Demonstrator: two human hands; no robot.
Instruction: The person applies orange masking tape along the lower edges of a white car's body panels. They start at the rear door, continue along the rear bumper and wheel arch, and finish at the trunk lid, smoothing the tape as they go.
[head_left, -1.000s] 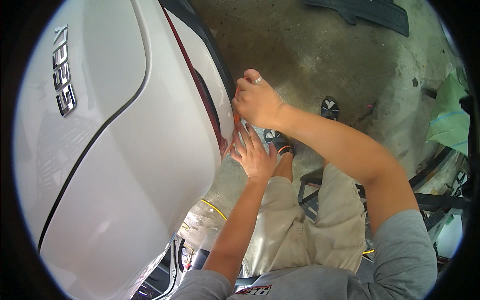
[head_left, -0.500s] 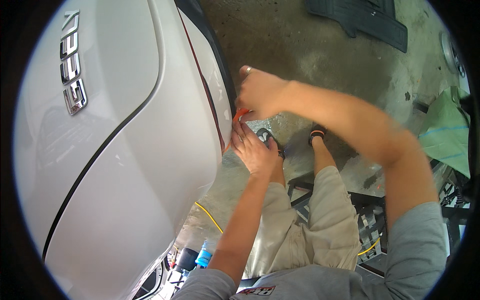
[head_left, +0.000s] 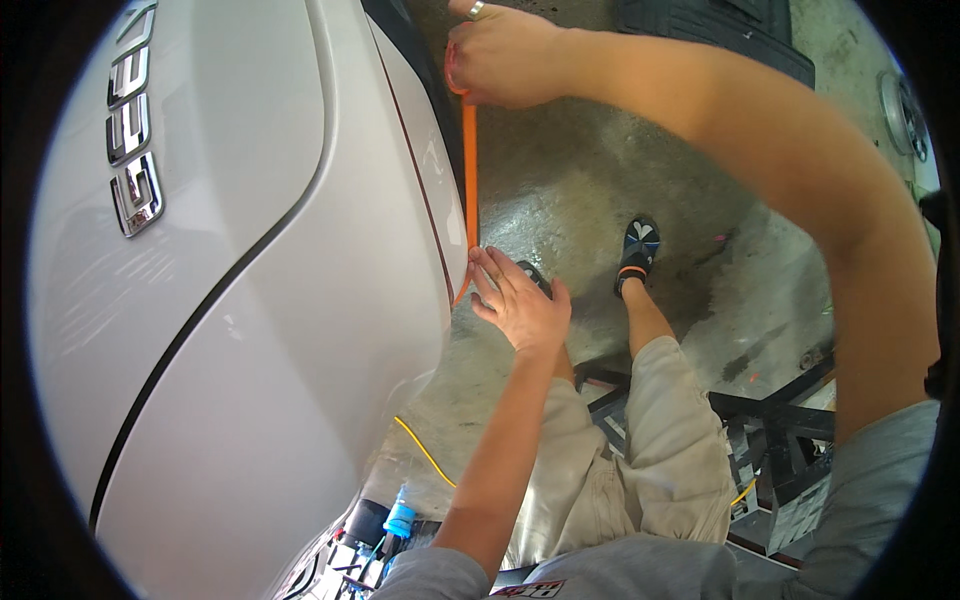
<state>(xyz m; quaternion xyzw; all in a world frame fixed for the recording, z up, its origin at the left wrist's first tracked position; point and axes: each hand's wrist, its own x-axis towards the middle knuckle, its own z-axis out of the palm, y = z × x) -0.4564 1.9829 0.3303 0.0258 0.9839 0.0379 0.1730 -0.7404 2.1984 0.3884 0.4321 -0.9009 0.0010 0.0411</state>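
Note:
My right hand [head_left: 510, 58], ringed on one finger, is closed on a roll of orange tape at the top of the view. From it a taut strip of orange tape [head_left: 471, 170] runs down along the edge of the white car body [head_left: 290, 370]. My left hand [head_left: 527, 310] has its fingers stretched out. Their tips touch the strip against the car's edge, where the tape bends round the corner. Beside the strip are a dark trim [head_left: 448, 120] and a thin red line on the bodywork. Part of the roll is hidden by my right hand.
Behind my right forearm lies a black floor mat [head_left: 720, 18] on concrete. A wheel [head_left: 903, 115] stands at the far right. Black metal frames [head_left: 790, 430] are by my legs. A yellow cord [head_left: 425, 452] and a blue bottle-like item [head_left: 400, 515] lie below the car.
My right hand has moved up and away from my left, drawing out a long strip of orange tape. My left hand stays at the car's edge, with its fingers more spread.

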